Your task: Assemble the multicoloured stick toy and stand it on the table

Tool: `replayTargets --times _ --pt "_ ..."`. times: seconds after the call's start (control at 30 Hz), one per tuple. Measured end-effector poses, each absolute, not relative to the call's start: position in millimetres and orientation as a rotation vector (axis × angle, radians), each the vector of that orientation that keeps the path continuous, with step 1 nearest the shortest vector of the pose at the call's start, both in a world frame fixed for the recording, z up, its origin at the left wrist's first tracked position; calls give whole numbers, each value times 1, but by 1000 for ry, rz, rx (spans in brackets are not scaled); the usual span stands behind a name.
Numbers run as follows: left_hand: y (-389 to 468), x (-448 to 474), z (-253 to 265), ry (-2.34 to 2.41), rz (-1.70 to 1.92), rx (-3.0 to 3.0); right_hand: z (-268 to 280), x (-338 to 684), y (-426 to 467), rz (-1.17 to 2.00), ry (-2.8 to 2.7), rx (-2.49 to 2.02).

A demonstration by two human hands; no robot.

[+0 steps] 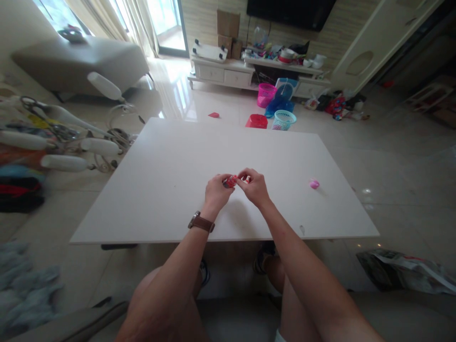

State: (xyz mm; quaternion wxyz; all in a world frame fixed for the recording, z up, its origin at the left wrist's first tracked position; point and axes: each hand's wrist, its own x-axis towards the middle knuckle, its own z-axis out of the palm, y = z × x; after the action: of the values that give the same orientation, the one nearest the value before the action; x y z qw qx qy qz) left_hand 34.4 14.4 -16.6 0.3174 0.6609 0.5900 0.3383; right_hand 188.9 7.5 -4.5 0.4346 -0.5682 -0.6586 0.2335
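Note:
Above the middle of a white table [171,190], both my hands meet at a small red-and-white object [232,180] with a dark part at its left end. It is too small and too covered to tell its kind. My left hand [216,191], with a brown-strapped watch at the wrist, is closed around its left side. The fingers of my right hand [255,187] pinch at its right end, where a bit of red and white shows between them. A small pink object [314,184] lies on the table to the right of my hands.
A small clear piece [302,229] lies near the table's front edge. Beyond the table are a red stool [257,120], a light-blue basket [284,118] and a pink basket [266,95]. A lamp with several white shades [67,163] stands at left.

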Motion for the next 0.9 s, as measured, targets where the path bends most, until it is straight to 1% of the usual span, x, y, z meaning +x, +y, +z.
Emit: replayTargets --times 0.1,0.23,0.63,0.77,0.9 --pt "14 34 -16 1568 870 1772 -3 191 8 525 -1752 -1438" --pt "13 33 -16 1573 848 1777 -5 196 11 487 -1843 -1328" --pt "12 34 -18 1518 884 1787 -1 201 3 454 -2302 -1291" --pt "11 33 -17 1519 820 1832 -1 200 2 498 -2334 -1350" --pt "12 31 -14 1524 833 1820 0 201 4 460 -2217 -1278"
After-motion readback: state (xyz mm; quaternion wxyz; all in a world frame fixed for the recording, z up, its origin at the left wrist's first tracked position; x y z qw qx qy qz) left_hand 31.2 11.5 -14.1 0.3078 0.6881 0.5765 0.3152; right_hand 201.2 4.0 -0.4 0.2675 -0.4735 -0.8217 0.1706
